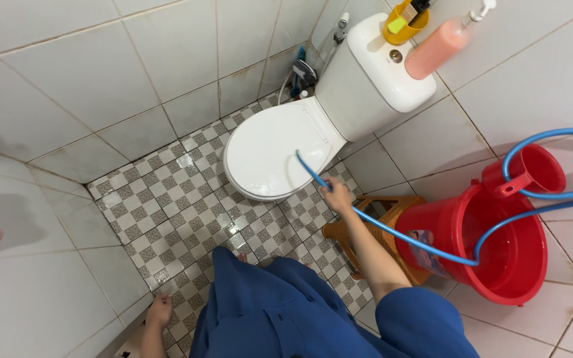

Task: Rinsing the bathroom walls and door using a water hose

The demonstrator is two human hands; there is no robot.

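- Blue hose point(392, 232) ran from the upper right, looped over the red bucket point(499, 252) and ended near the closed toilet lid point(270, 149), its tip aimed at the lid.
- Right hand point(337, 194) was clamped around the hose a little behind the tip, arm stretched forward; holding it that close to the end likely gave control over where the tip pointed.
- Left hand point(158, 310) hung low at the left, near the wall tiles, holding nothing I could see; fingers looked loosely curled, but whether spread or closed I could not tell.
- Red bucket sat on the floor at the right, touching a brown plastic stool point(366, 229); a small red dipper point(532, 171) hung on its rim, handy for scooping.
- White toilet tank point(366, 79) stood in the corner, with a pink pump bottle point(439, 46) and a yellow cup point(404, 23) on or just above it.
- Floor tiles point(167, 205) had a grey and white check and looked wet in places.
- Person wore blue clothing point(286, 311); 1 bare foot showed at its edge.
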